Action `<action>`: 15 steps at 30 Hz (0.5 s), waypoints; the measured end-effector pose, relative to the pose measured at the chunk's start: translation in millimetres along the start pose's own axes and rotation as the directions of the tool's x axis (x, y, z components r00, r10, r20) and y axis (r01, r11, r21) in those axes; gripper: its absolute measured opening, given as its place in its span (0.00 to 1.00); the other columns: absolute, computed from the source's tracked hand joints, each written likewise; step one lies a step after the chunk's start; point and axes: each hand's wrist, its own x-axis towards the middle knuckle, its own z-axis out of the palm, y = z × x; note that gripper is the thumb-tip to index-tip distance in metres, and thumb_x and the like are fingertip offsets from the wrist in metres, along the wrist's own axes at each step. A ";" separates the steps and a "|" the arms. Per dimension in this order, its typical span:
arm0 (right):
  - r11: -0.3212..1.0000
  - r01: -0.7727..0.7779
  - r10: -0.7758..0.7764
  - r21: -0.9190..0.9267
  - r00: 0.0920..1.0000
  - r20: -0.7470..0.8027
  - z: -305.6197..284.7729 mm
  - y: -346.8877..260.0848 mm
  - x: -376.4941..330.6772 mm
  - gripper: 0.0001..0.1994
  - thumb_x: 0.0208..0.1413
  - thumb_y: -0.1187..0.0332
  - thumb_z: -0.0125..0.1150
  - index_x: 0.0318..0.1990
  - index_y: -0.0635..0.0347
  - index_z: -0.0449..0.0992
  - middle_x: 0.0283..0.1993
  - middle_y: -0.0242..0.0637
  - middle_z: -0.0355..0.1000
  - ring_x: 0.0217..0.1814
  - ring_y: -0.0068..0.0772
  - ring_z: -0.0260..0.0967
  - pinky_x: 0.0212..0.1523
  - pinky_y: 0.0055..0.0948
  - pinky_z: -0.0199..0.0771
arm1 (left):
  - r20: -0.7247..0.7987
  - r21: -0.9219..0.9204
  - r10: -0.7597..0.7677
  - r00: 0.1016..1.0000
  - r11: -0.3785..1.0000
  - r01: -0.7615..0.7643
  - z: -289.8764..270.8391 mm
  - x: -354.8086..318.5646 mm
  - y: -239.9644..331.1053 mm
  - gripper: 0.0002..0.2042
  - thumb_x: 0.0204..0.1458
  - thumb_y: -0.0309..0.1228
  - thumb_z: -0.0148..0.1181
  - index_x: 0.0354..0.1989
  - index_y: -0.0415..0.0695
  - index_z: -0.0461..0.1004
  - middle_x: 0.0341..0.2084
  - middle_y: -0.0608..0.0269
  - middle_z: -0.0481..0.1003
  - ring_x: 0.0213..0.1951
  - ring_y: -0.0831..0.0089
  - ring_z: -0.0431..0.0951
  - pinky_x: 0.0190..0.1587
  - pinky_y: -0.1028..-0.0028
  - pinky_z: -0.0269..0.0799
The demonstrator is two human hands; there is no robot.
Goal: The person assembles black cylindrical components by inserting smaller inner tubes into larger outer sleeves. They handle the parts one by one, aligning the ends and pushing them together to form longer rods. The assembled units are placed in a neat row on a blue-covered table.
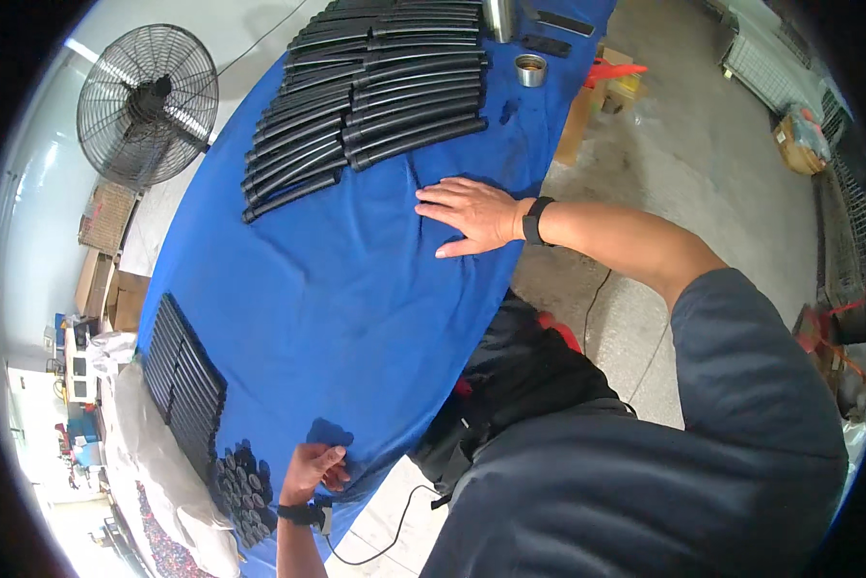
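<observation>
Black tubes [412,100], in close rows, lie far-left of the right hand [472,214], the nearer one; long axes roughly left-right. Right fingers spread flat on blue cloth [298,299], nothing visibly held. Left hand [314,472]: fingers curled, contents unclear; dark round pieces [245,491] just left. Metal cup [530,70] far right, off the hand-to-tube line.

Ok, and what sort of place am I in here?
Probably a small workshop or assembly area: black tubes lie in rows on a table covered in blue cloth, with a large caged fan beyond it.
</observation>
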 end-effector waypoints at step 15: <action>0.998 -0.029 0.028 -0.060 1.000 -0.005 6.5 1.4 -6.3 0.39 0.61 0.38 0.56 0.64 0.68 0.70 0.70 0.54 0.64 0.73 0.52 0.61 0.73 0.46 0.59 | 0.042 0.001 0.045 0.998 0.999 -0.045 -2.6 3.4 -5.8 0.26 0.56 0.51 0.69 0.31 0.34 0.77 0.21 0.47 0.81 0.15 0.67 0.80 0.17 0.73 0.74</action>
